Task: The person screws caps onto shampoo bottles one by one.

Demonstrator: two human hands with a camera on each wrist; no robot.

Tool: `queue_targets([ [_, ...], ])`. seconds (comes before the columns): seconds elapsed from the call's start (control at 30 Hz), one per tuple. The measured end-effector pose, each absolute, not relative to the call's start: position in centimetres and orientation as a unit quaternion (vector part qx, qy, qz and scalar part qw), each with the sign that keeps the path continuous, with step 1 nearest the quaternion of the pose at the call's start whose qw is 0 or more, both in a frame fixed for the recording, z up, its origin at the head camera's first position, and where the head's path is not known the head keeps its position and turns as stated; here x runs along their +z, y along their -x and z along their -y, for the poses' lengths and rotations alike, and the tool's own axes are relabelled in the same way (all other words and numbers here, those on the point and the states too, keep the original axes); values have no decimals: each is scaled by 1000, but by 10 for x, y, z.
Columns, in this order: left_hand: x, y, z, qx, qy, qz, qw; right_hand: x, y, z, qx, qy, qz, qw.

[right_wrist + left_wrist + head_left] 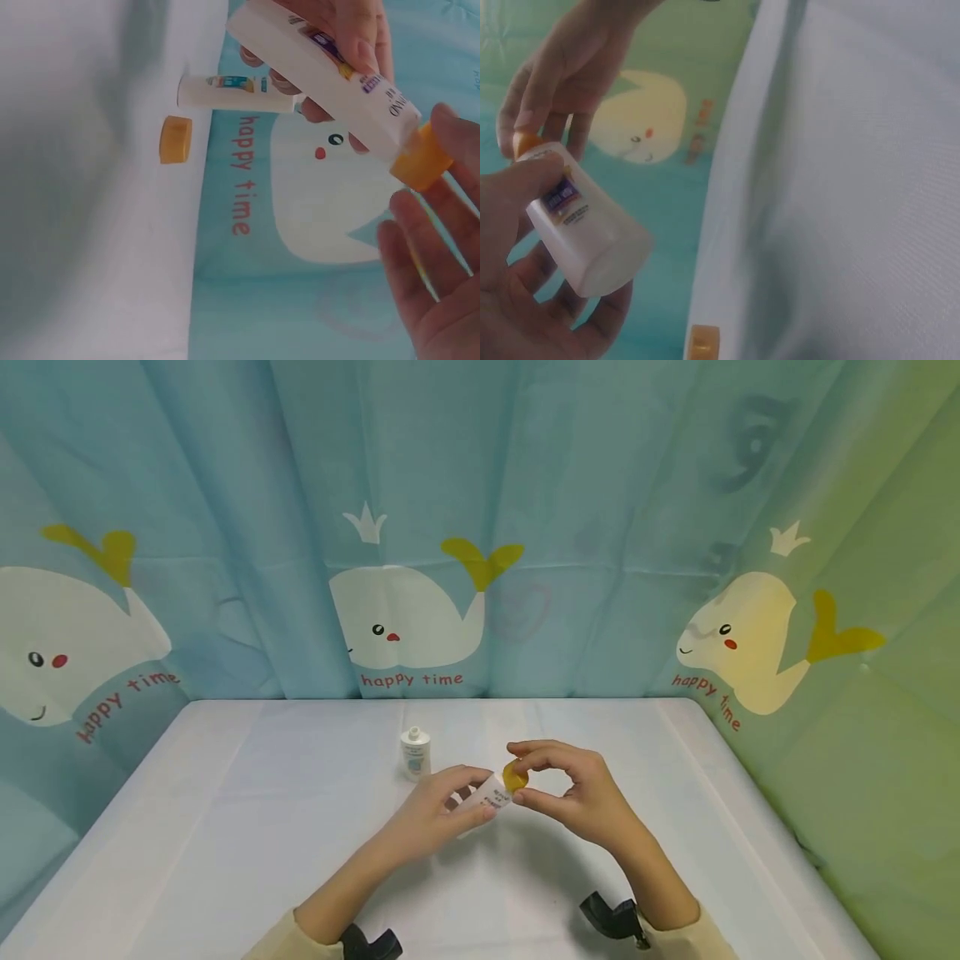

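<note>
My left hand [427, 818] grips a white bottle [489, 795] with printed lettering, tilted above the table. Its purple label [561, 196] shows in the left wrist view. At the bottle's upper end is a yellow-orange cap [515, 775], pinched between thumb and finger of my right hand [585, 789]. In the right wrist view this cap [422, 159] meets the bottle's end; I cannot tell how firmly it is seated. Behind the left hand, a second white bottle [415, 755] stands upright with its narrow nozzle bare.
A loose orange cap [176, 139] lies on the white table [247, 835], near the standing bottle in the right wrist view. Curtains [585, 635] with whale prints hang behind the table and along its sides. Black camera mounts [611, 917] sit at both wrists.
</note>
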State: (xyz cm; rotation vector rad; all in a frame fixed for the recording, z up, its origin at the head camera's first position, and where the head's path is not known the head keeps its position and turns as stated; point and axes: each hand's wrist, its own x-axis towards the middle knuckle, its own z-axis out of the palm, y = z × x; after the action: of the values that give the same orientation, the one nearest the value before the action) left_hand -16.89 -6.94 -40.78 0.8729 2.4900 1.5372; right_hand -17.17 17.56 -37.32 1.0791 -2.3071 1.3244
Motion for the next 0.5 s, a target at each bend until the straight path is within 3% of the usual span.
queue_targets([
  [0.5,-405,167,72,503,-273,-819,45,-375,173,-175,445,-397,788,154],
])
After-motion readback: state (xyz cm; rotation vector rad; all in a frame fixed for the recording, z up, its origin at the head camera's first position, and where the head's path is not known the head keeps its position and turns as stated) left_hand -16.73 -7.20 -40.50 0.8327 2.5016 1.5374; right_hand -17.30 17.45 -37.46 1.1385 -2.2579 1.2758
